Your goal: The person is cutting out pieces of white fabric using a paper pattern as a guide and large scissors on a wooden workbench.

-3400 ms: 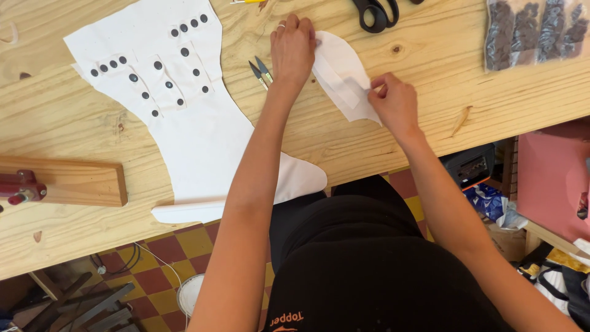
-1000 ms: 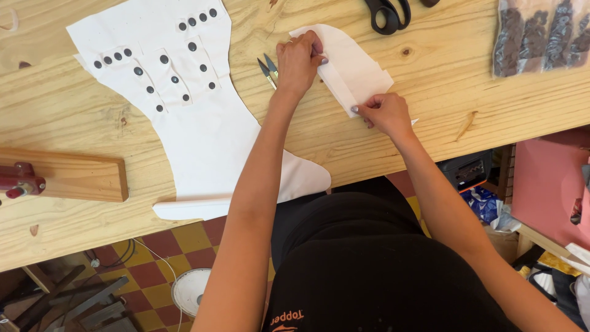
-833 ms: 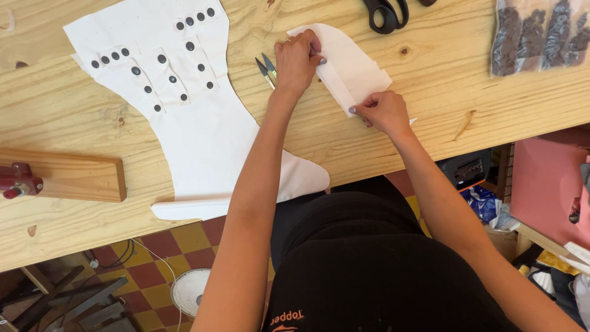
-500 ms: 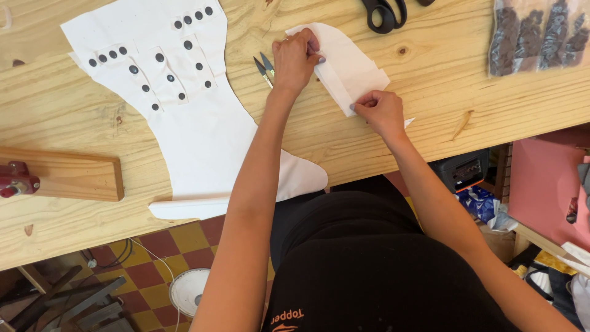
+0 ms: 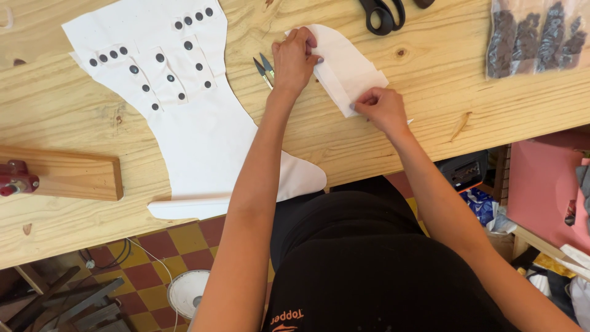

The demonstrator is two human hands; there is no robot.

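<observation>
**Inspector:** Start with the largest item.

**Assistant:** The bench (image 5: pixel 430 117), pale pine boards, fills the upper part of the view. Next in size, the big white panel (image 5: pixel 203 141) lies flat on it at the left, its lower end hanging over the near edge. Dark snaps (image 5: pixel 160 57) dot its upper part in rows.

**Inspector:** And the piece being handled?

**Assistant:** The small white piece (image 5: pixel 350 64), curved at the top, lies flat on the bench right of centre, well apart from the big panel. Both hands are on it.

**Inspector:** State of the hands.

**Assistant:** The left hand (image 5: pixel 295 58) rests palm down on the piece's upper left edge, fingers curled and close together, pressing rather than gripping. The right hand (image 5: pixel 381 107) is at the lower corner, fingertips pinched together on the fabric edge.

**Inspector:** Remaining items, in order.

**Assistant:** A wood block (image 5: pixel 61 175) lies at the far left with a red fitting (image 5: pixel 15 178) at its end. A clear bag of dark parts (image 5: pixel 534 37) sits top right. Black scissors (image 5: pixel 384 12) lie at the top edge, only the handles in view. Small snips (image 5: pixel 264 67) lie just beside the left wrist, points toward the near edge. I cannot tell whether they touch the hand.
</observation>
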